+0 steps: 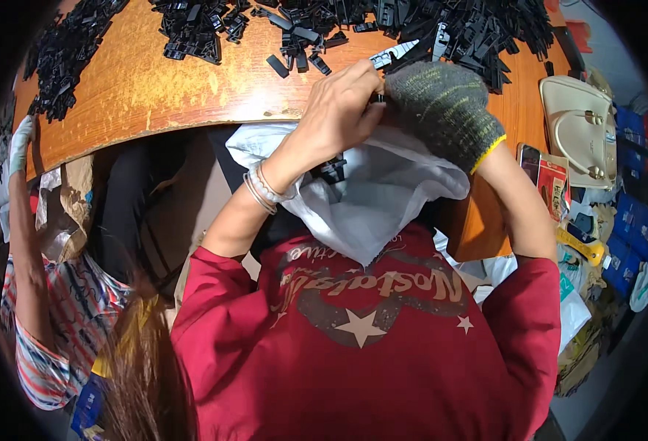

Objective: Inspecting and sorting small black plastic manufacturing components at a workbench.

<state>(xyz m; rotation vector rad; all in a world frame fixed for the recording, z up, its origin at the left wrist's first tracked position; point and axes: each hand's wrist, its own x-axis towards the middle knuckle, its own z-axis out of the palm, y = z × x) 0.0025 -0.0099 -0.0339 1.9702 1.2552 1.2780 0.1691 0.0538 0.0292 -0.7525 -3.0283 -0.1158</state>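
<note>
My left hand (pixel 341 103) is bare, with bracelets at the wrist, its fingers bent into a pinch at the table's near edge. Against it, my right hand (pixel 441 106) wears a dark grey knit glove with a yellow cuff and is curled closed. A small dark bit shows between the two hands, mostly hidden by the fingers. Just beyond them is a silvery, pointed, slotted piece (pixel 395 54); whether a hand touches it cannot be told. Below my hands, an opened white sack (pixel 368 213) spreads over my lap, with some black plastic parts (pixel 331 169) inside.
Heaps of black plastic parts (pixel 471 33) cover the far side of the wooden table (pixel 140 81). At the left, another person's gloved hand (pixel 23 143) is at the table edge. A cream handbag (pixel 577 132), a phone (pixel 529 163) and a yellow-handled tool (pixel 585 246) are at the right.
</note>
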